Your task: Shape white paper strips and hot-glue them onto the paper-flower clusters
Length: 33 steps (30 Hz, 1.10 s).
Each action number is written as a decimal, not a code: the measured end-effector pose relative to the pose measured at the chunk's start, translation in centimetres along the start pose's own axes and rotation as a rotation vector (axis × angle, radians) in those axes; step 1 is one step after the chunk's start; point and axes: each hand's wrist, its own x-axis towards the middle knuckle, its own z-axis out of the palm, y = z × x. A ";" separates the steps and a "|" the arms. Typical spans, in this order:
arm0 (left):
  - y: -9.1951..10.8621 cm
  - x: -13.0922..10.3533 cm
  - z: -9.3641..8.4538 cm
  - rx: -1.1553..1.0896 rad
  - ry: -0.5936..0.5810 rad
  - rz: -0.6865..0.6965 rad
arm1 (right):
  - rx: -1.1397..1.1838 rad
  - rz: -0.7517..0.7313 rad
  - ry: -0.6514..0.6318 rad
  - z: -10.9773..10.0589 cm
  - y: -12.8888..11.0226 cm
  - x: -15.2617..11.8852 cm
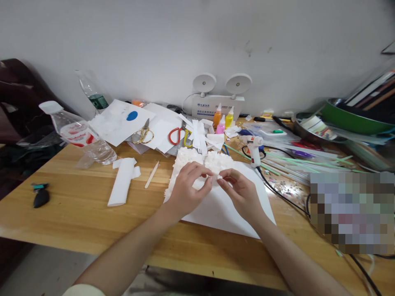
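Right fingers (232, 173) pinch a tiny white paper scrap (219, 177); left fingers (200, 169) bend nearly together beside it, grip unclear, over a white sheet (216, 211) near the wooden surface's (77, 209) front edge.

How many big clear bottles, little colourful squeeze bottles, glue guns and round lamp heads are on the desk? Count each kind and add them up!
Clear plastic bottles: 2
Small squeeze bottles: 3
Glue gun: 1
Round lamp heads: 2
Total: 8

1 small white scrap (219, 177) is pinched above a flat, partly ruffled white sheet (236, 209).
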 end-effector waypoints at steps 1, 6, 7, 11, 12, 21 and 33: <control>0.0 0.0 0.1 -0.005 -0.005 -0.002 | 0.013 0.000 0.001 0.0 0.0 0.0; -0.2 -0.3 0.5 -0.043 -0.008 -0.026 | 0.050 -0.007 -0.010 -0.1 0.0 -0.1; -0.2 -0.3 0.5 -0.053 -0.005 -0.032 | 0.053 -0.012 -0.011 -0.1 0.0 -0.1; -0.3 -0.3 0.7 -0.099 -0.007 -0.034 | 0.043 -0.015 -0.010 -0.1 0.0 -0.1; -0.3 -0.3 0.7 -0.109 -0.012 -0.028 | 0.035 -0.016 -0.007 -0.1 0.0 -0.1; -0.2 -0.3 0.6 -0.107 -0.021 0.012 | -0.029 -0.044 0.085 -0.1 0.0 -0.1; -0.2 -0.2 0.2 -0.054 -0.097 0.065 | -0.132 -0.119 0.090 0.1 0.1 -0.2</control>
